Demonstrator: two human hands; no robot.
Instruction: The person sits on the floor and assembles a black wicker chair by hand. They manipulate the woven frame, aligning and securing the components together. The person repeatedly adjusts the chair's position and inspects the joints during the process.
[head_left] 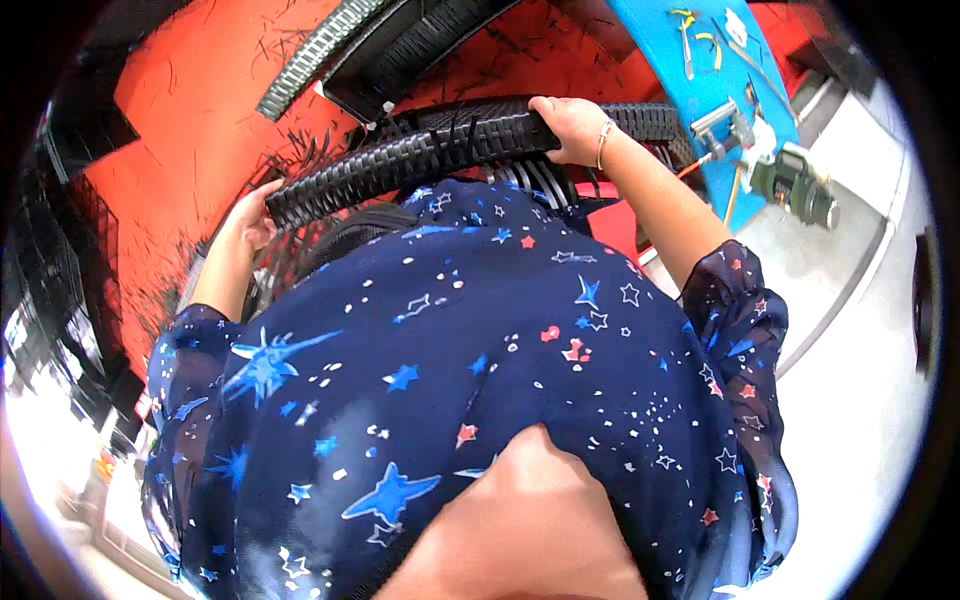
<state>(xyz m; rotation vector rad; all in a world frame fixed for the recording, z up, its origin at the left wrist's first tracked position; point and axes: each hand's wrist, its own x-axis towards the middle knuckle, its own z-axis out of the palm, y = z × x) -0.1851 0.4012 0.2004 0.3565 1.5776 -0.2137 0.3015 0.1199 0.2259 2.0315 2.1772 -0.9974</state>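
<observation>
A long, curved black woven wicker piece (400, 163) lies across in front of me, close to my body. My left hand (250, 222) is at its left end, with the fingers curled around the end. Higher up on the right, my right hand (572, 130) grips its upper edge, thumb on top and the other fingers partly hidden. Loose black strips stick out behind the piece near my left hand. The rest of the wicker piece runs on to the right, past my right wrist, which wears a bracelet.
Another black woven piece (400, 60) lies beyond, on a red surface (200, 90) strewn with black strip scraps. At the right, a blue surface (665, 45) holds yellow-handled pliers (710, 52). A dark green and silver power tool (795, 188) is by its edge.
</observation>
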